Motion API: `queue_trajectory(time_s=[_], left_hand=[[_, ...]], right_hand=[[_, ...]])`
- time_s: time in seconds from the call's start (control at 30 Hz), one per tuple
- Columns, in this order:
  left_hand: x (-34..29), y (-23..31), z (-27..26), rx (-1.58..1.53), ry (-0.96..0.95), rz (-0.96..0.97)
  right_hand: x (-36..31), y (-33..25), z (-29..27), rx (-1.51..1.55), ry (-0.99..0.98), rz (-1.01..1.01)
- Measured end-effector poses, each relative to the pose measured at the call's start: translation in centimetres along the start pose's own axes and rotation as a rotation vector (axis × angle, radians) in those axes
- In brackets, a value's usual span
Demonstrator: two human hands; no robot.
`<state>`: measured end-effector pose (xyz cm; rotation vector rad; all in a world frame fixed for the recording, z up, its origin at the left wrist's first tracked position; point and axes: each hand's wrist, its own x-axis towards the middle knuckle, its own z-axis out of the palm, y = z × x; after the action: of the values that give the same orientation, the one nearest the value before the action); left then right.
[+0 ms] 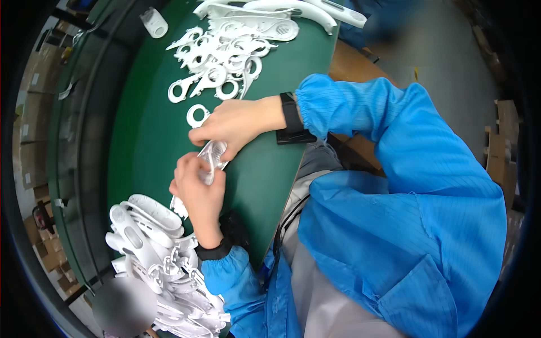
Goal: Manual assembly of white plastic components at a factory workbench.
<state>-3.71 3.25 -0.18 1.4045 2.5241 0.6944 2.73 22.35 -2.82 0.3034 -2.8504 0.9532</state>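
Between my two hands is a small, shiny, whitish plastic part with a dotted, grille-like surface point(214, 152). My left hand point(198, 188) wraps its fingers round the lower end. My right hand point(239, 125) grips the upper end with thumb and fingers, so much of the part is hidden. A white ring-shaped plastic piece point(196, 116) lies on the green table point(152, 129), just beyond my right fingers. Another white piece point(179, 207) shows partly beside my left hand. Both wrists wear black bands.
Many white ring-ended pieces point(217, 59) lie piled at the top of the table, near long curved white shells point(253, 25). A lone white shell point(154, 23) lies at the upper left. White housings point(149, 236) are heaped at the lower left. A dark rail point(93, 141) runs along the left side.
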Motion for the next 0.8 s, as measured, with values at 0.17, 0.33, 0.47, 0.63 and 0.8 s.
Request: queue_trajectory(time_s=[0.17,0.33,0.47,0.63,0.8], left_hand=[[0.9,-0.1,1.0,0.144,-0.012,-0.176],[2.1,1.7,-0.8,0.217,-0.213,-0.317],[1.7,1.5,-0.2,0.249,-0.17,-0.251],[1.0,0.5,-1.2,0.21,-0.188,-0.285],[-0.9,0.6,-1.5,0.047,0.521,0.075]], right_hand=[[0.4,1.0,0.7,-0.017,-0.119,0.032],[0.4,1.0,0.9,-0.094,-0.13,0.023],[0.8,1.3,0.8,0.074,-0.122,0.066],[1.4,0.4,1.2,-0.048,-0.063,0.002],[2.0,1.4,-0.8,0.105,0.072,0.167]])
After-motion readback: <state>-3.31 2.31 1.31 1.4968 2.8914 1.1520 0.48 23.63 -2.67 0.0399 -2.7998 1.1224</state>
